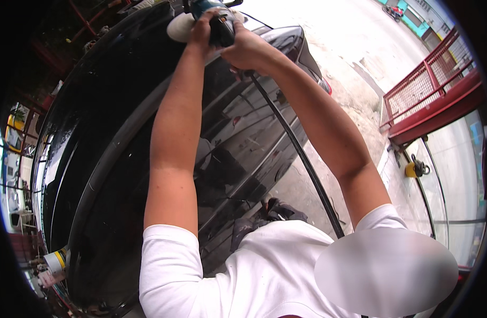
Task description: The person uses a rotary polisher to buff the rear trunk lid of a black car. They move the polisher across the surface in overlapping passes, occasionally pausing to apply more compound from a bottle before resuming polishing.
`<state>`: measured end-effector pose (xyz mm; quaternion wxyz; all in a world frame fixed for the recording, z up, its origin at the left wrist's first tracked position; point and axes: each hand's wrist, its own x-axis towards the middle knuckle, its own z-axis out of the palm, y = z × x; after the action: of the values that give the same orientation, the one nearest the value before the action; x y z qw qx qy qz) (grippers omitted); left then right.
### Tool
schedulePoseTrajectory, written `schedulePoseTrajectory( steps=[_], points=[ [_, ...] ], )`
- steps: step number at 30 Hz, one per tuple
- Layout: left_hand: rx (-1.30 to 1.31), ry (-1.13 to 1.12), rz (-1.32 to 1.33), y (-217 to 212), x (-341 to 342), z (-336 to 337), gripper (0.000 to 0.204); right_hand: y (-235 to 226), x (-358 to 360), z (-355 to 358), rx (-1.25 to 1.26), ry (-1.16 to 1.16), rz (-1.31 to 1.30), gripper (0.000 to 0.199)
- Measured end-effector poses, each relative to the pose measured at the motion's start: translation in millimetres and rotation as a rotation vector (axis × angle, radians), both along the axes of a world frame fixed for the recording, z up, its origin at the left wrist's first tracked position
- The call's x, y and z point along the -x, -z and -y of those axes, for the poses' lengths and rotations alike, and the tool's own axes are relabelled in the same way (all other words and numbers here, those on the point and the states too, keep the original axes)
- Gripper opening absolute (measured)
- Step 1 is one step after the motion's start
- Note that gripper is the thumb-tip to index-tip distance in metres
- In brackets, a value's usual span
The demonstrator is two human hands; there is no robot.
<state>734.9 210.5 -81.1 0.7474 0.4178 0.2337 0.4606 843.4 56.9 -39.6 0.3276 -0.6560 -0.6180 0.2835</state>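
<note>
Both arms stretch up toward the top of the view, over a glossy black car (111, 74). My left hand (202, 27) is closed around the front of a teal and black polisher (221, 33). Beside that hand, the machine's round white pad (180, 27) is against or just above the car's dark surface; I cannot tell which. My right hand (251, 49) is wrapped around the polisher's rear part. A thick black power cord (291, 132) runs from below the right hand down toward my body.
A red mesh gate (429, 85) stands at the right, with a yellow and black object (414, 168) on the ground below it. A tub with a yellow band (55, 262) is at the lower left. Far off at the upper right is a motorcycle (394, 11).
</note>
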Motion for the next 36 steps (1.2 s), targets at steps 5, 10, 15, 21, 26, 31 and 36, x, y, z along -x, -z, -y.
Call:
schedulePoseTrajectory(
  steps=[5,10,15,21,26,31,36],
  points=[
    [-0.118,0.086,-0.025,49,78,-6,0.043,29,56,22,0.024,-0.054,-0.004,0.093],
    [-0.061,-0.09,-0.038,44,122,32,0.051,13,89,60,0.105,-0.183,-0.136,0.095],
    [-0.125,-0.137,0.051,52,217,46,0.063,11,144,76,0.164,-0.34,-0.219,0.104],
    [0.071,-0.26,0.11,30,274,97,0.052,9,185,96,0.112,-0.465,-0.247,0.097],
    [0.068,-0.493,0.036,23,286,118,0.053,10,202,89,-0.049,-0.588,0.053,0.101],
    [-0.026,-0.549,-0.025,35,310,119,0.057,19,223,82,-0.111,-0.583,0.194,0.094],
    [0.159,-0.393,0.021,28,273,116,0.06,29,197,81,-0.131,-0.504,0.131,0.096]
  ],
)
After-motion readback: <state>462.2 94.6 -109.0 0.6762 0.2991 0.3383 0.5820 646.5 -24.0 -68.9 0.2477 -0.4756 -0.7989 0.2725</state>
